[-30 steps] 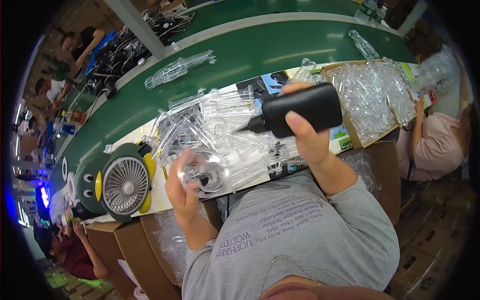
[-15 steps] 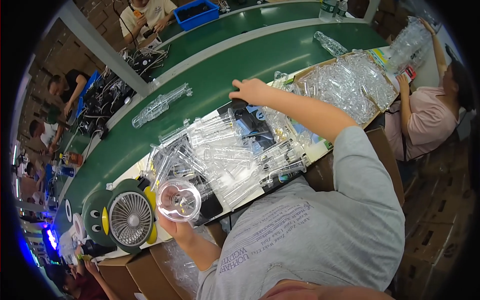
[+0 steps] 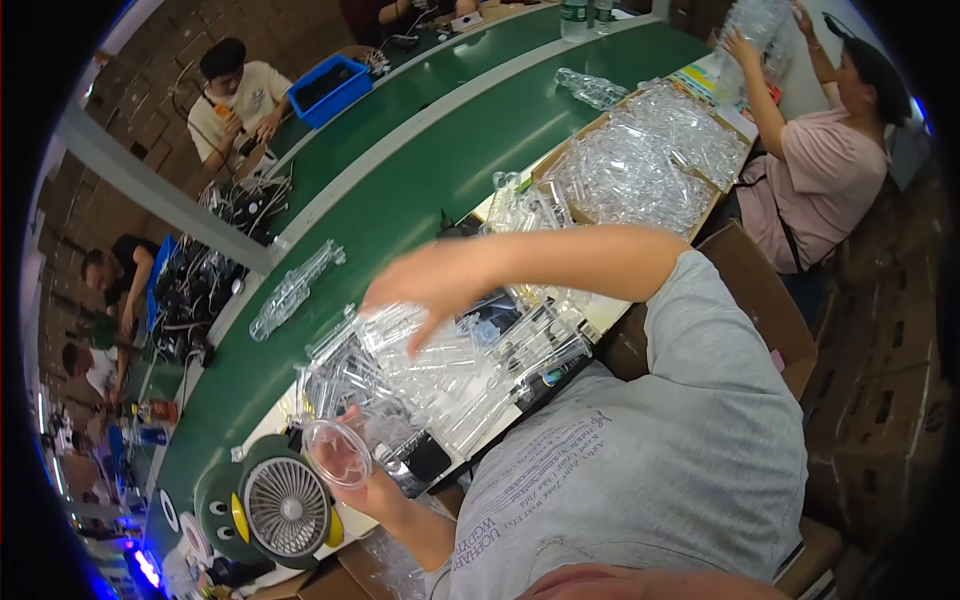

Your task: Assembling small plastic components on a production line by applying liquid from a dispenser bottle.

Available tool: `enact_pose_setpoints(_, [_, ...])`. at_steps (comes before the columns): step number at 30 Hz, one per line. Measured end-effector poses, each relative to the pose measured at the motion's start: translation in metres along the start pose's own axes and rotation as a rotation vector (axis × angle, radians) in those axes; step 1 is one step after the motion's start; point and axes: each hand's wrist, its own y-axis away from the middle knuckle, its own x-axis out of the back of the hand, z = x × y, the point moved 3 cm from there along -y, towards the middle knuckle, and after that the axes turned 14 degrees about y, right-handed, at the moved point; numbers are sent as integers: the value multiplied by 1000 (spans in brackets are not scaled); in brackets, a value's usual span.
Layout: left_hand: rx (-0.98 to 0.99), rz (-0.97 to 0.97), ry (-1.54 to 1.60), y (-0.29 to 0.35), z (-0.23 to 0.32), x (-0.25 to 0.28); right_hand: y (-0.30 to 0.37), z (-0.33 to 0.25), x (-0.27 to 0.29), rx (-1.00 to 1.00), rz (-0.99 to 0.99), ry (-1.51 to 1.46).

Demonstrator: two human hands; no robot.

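Note:
My left hand [image 3: 362,492] is closed around a clear plastic cup-shaped piece [image 3: 322,470], its round rim facing up, beside a penguin-shaped fan. My right hand [image 3: 430,285] is blurred over a heap of clear plastic tubes [image 3: 440,365]; its thumb stands apart from the stretched fingers and nothing shows in it. The tubes lie loosely piled on the pale work surface before me. Among them are dark items, partly covered. A clear bottle-shaped plastic piece [image 3: 295,290] lies apart on the green table.
The green penguin fan [image 3: 288,507] stands at the left. On the right is a carton of clear plastic parts [image 3: 640,160], near a person in pink [image 3: 830,160] holding a clear bundle. A metal post [image 3: 165,190], a blue bin [image 3: 328,92] and tangled cables [image 3: 200,290] stand farther off.
My right hand has come back left and nearer, from the far edge to above the tubes. My left hand still holds the cup-shaped piece, now tilted. The whole view has shifted.

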Motion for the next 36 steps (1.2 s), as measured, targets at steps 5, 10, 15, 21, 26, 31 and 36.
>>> enact_pose_setpoints(5, [-118,3,23,2,-12,-38,12,-60,-5,176,75,-392])
enact_pose_setpoints(10, [49,-147,-46,-6,-7,-73,23,-20,9,-77,302,-246])
enact_pose_setpoints(15, [166,-124,-87,-13,-14,-69,89,206,76,-728,845,-243])
enact_pose_setpoints(21, [114,-54,-149,-23,-28,-52,310,401,93,-1165,1679,-1029])
enact_pose_setpoints(26, [74,35,-251,-32,-20,-48,321,432,34,-1462,1511,-1055])
enact_pose_setpoints(31, [78,18,-293,-36,-24,-54,330,460,-6,-1541,1415,-1191])
enact_pose_setpoints(36, [135,6,-314,-39,-23,-55,325,487,-25,-1577,1578,-1026])
